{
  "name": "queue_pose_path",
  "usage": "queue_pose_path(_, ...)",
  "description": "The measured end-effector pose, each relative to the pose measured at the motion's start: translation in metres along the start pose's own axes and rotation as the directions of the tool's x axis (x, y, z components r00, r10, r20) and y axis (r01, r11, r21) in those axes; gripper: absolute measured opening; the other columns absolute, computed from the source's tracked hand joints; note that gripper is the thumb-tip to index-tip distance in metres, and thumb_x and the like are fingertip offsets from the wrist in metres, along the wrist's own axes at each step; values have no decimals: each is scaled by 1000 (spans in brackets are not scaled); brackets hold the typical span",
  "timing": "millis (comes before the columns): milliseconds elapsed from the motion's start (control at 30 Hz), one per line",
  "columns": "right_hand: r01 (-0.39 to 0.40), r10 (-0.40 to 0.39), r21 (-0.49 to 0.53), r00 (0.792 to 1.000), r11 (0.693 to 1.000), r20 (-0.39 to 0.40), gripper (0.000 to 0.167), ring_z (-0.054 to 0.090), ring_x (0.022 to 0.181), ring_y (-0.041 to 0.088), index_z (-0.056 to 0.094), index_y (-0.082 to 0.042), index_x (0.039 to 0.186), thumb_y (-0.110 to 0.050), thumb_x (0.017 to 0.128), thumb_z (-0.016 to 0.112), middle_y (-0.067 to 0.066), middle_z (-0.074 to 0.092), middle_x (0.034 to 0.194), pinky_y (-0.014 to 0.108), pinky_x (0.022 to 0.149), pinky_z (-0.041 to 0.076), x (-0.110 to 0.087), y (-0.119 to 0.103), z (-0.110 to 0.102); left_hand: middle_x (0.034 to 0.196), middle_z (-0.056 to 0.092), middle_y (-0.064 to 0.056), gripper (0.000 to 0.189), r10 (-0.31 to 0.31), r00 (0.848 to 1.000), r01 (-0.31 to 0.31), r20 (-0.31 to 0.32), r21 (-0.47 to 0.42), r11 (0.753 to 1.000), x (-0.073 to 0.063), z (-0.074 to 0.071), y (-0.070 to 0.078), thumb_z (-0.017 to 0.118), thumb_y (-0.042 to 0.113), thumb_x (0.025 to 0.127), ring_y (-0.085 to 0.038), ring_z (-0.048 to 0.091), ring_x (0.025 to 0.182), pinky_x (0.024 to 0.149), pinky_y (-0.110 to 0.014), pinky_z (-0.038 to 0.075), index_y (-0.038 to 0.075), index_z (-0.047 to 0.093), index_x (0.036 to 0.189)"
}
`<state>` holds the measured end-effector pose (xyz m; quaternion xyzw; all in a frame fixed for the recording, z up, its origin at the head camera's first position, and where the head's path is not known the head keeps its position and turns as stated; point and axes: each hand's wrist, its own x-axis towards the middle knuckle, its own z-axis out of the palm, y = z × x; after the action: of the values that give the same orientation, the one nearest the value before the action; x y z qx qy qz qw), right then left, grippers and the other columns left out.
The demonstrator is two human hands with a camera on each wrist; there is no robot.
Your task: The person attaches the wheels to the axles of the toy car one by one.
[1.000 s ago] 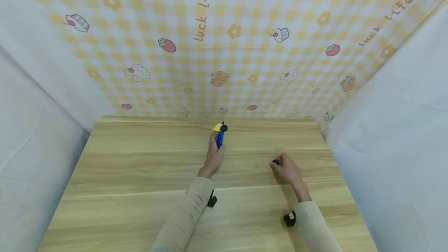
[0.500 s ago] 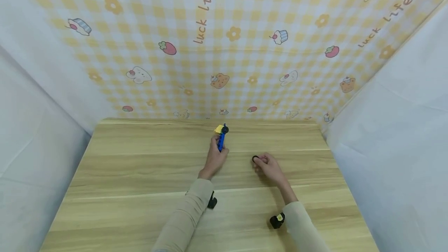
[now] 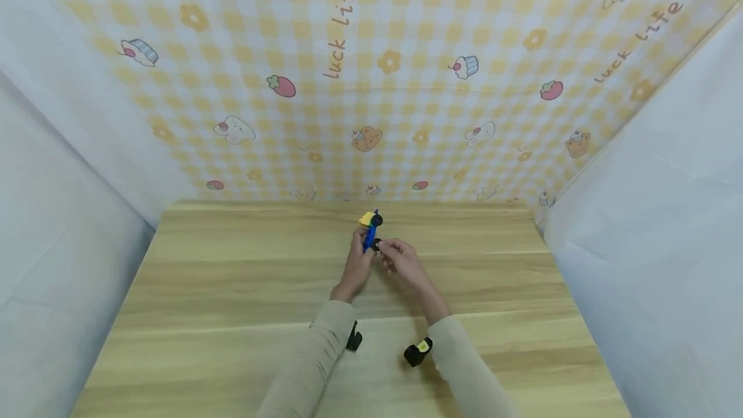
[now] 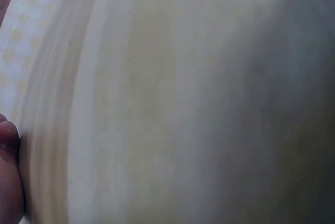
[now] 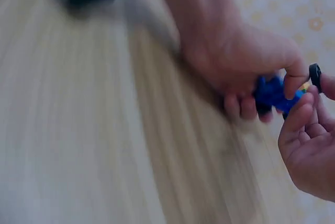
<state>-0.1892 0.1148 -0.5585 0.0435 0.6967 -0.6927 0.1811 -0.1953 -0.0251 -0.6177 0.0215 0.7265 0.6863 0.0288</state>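
Note:
My left hand (image 3: 356, 268) grips a blue and yellow toy car (image 3: 369, 235), its yellow part pointing to the back of the table. One black wheel is on the car's far right side. My right hand (image 3: 404, 264) pinches a small black wheel (image 3: 377, 244) between thumb and fingertips, right at the near right side of the car. In the right wrist view, the left fingers wrap the blue body (image 5: 272, 93) while the right hand (image 5: 309, 145) holds the black wheel (image 5: 315, 77) beside it. Only parts of a hand (image 4: 9, 177) show at the edge of the left wrist view.
Both hands work over a wood-grain table (image 3: 232, 289). A checked, printed cloth (image 3: 383, 102) hangs behind its far edge, with white sheets (image 3: 650, 224) at the sides. Black wrist devices (image 3: 418, 352) sit by both sleeves.
My right hand has moved left across the table, carrying the black wheel up to the toy car. The left hand keeps its grip on the car, almost in the same place.

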Motion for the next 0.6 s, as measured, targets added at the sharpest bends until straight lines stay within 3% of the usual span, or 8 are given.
queue_pose_path(67, -28, 32, 108, 999, 994, -40, 18, 54, 72, 10, 62, -6, 103, -24, 101, 58, 5, 59, 89, 21, 61, 44, 2, 3, 4, 102, 51, -10, 38, -21, 1000, 22, 20, -58, 998, -2, 0, 0, 38, 26, 103, -17, 44, 76, 67, -28, 38, 15, 34, 139)
queue_pose_path(133, -26, 36, 148, 997, 989, -63, 18, 56, 76, 11, 61, -5, 103, -23, 101, 58, 4, 59, 91, 22, 65, 48, 2, 6, 7, 92, 47, -8, 37, -27, 999, 30, 29, -80, 996, -3, -1, -1, 30, 34, 107, -18, 40, 70, 61, -27, 36, 16, 35, 139)
queue_pose_path(233, -1, 5, 58, 998, 998, -70, 22, 62, 82, 12, 62, -1, 107, -22, 101, 58, 4, 64, 94, 26, 72, 55, 2, 10, 12, 96, 47, -6, 47, -18, 1000, 19, 18, -30, 999, -5, -2, 1, 21, 50, 108, -19, 44, 77, 68, -28, 38, 19, 38, 139)
queue_pose_path(367, 32, -33, -21, 998, 999, -55, 27, 65, 83, 12, 62, 2, 112, -23, 102, 57, 3, 67, 95, 31, 76, 59, 2, 12, 17, 113, 50, -8, 57, 2, 1000, -3, 3, 71, 997, -4, -2, 2, 11, 56, 106, -21, 49, 96, 84, -34, 40, 19, 39, 141)
queue_pose_path(600, 31, -32, -12, 996, 999, -81, 23, 66, 79, 11, 62, 3, 110, -18, 102, 56, 1, 67, 89, 36, 77, 60, 2, 14, 23, 113, 53, -11, 61, -8, 1000, 10, -13, 101, 995, -3, -2, 2, 9, 56, 106, -23, 51, 96, 83, -35, 41, 18, 39, 143)
